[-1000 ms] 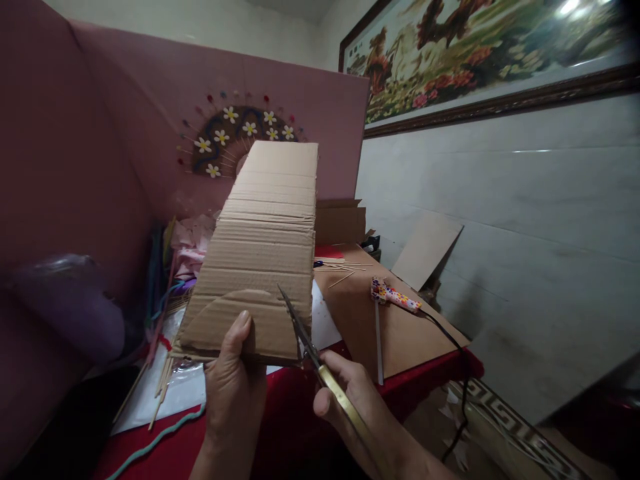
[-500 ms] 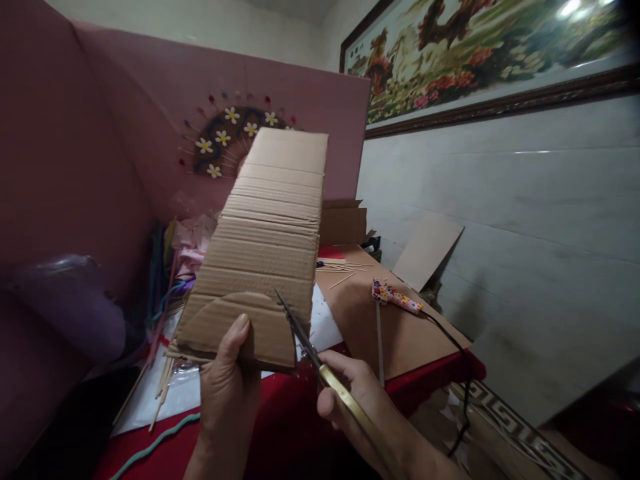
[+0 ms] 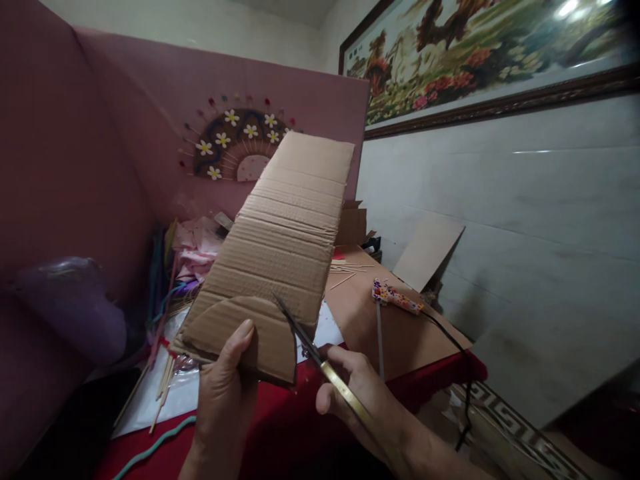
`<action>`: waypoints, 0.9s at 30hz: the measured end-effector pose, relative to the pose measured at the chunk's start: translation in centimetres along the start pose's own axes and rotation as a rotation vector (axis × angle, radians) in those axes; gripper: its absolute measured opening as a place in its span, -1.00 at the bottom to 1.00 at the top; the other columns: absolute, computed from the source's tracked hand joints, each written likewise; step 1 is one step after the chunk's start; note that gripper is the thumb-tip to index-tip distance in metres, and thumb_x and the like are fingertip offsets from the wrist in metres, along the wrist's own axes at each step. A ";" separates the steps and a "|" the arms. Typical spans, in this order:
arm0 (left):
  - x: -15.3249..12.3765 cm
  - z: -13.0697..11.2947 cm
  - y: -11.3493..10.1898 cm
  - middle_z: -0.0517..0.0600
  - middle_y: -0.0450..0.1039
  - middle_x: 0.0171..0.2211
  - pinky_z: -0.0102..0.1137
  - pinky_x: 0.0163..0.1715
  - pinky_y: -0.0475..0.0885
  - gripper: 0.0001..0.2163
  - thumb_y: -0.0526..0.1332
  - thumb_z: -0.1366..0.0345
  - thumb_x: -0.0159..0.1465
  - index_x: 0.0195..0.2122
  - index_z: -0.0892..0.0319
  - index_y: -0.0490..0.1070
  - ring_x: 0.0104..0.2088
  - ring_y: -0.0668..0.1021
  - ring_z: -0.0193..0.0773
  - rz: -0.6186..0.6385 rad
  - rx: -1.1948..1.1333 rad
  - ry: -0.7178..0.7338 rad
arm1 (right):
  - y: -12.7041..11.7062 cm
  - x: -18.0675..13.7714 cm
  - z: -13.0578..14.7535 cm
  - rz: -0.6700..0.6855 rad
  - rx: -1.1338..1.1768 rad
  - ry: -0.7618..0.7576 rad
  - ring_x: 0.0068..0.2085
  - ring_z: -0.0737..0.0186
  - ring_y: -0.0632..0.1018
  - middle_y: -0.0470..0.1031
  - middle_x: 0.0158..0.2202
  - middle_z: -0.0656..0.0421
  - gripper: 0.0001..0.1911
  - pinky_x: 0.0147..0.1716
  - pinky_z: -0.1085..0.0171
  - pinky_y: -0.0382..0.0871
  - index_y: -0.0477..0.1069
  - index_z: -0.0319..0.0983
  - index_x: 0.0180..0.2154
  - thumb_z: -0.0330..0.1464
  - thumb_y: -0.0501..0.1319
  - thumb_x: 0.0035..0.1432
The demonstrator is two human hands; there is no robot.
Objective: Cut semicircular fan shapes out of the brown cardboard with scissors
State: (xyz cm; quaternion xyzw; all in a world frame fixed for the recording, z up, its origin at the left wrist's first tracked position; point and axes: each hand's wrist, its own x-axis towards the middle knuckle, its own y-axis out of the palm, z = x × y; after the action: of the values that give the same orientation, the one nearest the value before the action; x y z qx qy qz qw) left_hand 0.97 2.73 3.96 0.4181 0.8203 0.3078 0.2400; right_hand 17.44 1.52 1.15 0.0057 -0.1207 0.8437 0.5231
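Note:
My left hand (image 3: 227, 380) grips the lower end of a long corrugated cardboard sheet (image 3: 290, 220), thumb on top and fingers hidden beneath. Under that thumb a half-round cardboard piece (image 3: 225, 333) lies against the sheet. My right hand (image 3: 360, 387) is closed round the gold-coloured handles of a pair of scissors (image 3: 313, 350). Their dark blades point up and left, at the right part of the half-round piece's curved edge, over the sheet. The sheet's right edge beside the blades is cut away down to the half-round piece.
A flower-patterned glue gun (image 3: 397, 297) with a black cord lies on a brown board (image 3: 360, 333) at the right. Thin sticks (image 3: 350, 270) lie behind it. A teal strip (image 3: 155, 443) rests on the red cloth (image 3: 280, 420). A decorated half-round fan shape (image 3: 215, 143) hangs on the pink panel.
The cardboard sheet's upper end has swung to the right, uncovering more of the fan shape behind. The scissors stay at nearly the same spot in my right hand.

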 end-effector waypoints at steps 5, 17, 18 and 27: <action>0.2 -0.1 -0.3 -0.08 0.57 -0.34 -0.54 -0.38 0.52 -0.87 0.33 0.48 -0.02 -0.42 0.19 0.54 -0.31 0.58 -0.33 0.036 0.031 0.010 | 0.3 0.0 0.3 0.000 0.150 0.038 -0.55 0.42 0.24 0.20 -0.60 0.31 -0.29 -0.59 0.41 0.00 0.26 -0.26 -0.40 0.26 0.23 -0.24; 0.5 -0.7 -0.7 -0.09 0.57 -0.30 -0.58 -0.36 0.52 -0.82 0.38 0.47 -0.06 -0.39 0.18 0.54 -0.29 0.58 -0.35 0.072 0.079 0.056 | -1.4 0.1 0.3 0.084 0.013 0.013 -0.57 0.44 0.19 0.18 -0.58 0.29 -0.25 -0.65 0.42 -0.02 0.32 -0.28 -0.37 0.31 0.08 -0.13; 0.4 -0.8 -0.8 -0.08 0.57 -0.29 -0.58 -0.35 0.52 -0.82 0.38 0.46 -0.05 -0.39 0.19 0.54 -0.28 0.58 -0.34 0.075 0.090 0.054 | -1.3 0.3 0.5 0.085 0.045 0.026 -0.59 0.44 0.19 0.20 -0.58 0.29 -0.25 -0.66 0.43 -0.02 0.31 -0.28 -0.36 0.32 0.08 -0.14; 0.8 -1.2 -0.7 -0.09 0.58 -0.33 -0.55 -0.39 0.54 -0.74 0.38 0.49 -0.06 -0.30 0.16 0.53 -0.36 0.59 -0.34 0.116 0.098 0.044 | -1.2 1.4 0.9 0.102 -0.030 -0.045 -0.55 0.42 0.23 0.23 -0.54 0.27 -0.13 -0.60 0.40 0.07 0.33 -0.30 -0.22 0.36 -0.02 -0.15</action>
State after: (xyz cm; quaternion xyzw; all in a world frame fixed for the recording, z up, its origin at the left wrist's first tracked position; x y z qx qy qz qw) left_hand -0.60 2.67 4.16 0.4692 0.8139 0.2897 0.1831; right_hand 17.83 3.06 2.47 0.0107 -0.1450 0.8670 0.4767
